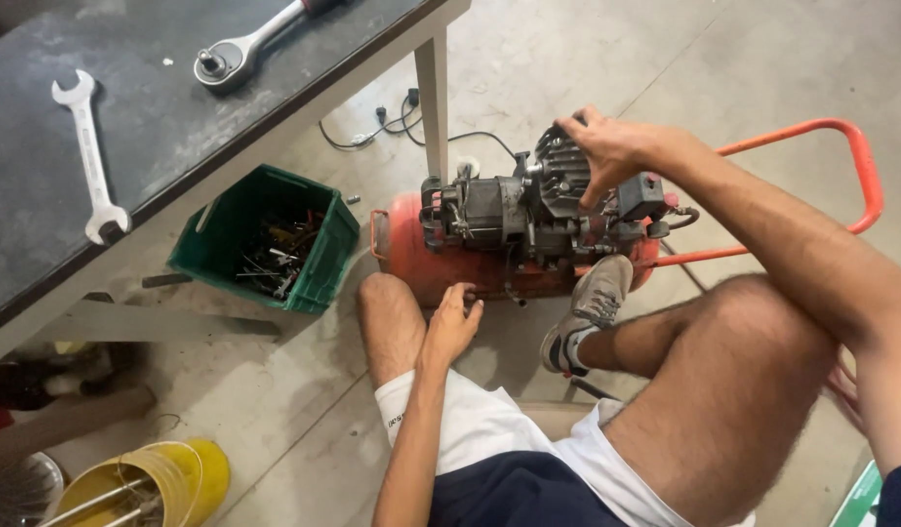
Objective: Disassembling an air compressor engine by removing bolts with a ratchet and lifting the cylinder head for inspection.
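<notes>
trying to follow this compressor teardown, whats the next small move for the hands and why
Probably fetch a tool. The right hand grips the finned cylinder head bare, and the left hand only braces against the red tank. Neither holds a tool, while the ratchet and open-end wrench lie on the bench, and the green crate of tools sits beside the tank.

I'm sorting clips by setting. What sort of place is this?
Most likely a repair workshop: spanner and ratchet on a workbench, green crate of tools, air compressor on concrete floor.

Glossy orange metal tank (411, 259), matt ribbed metal cylinder head (560, 181).
</notes>
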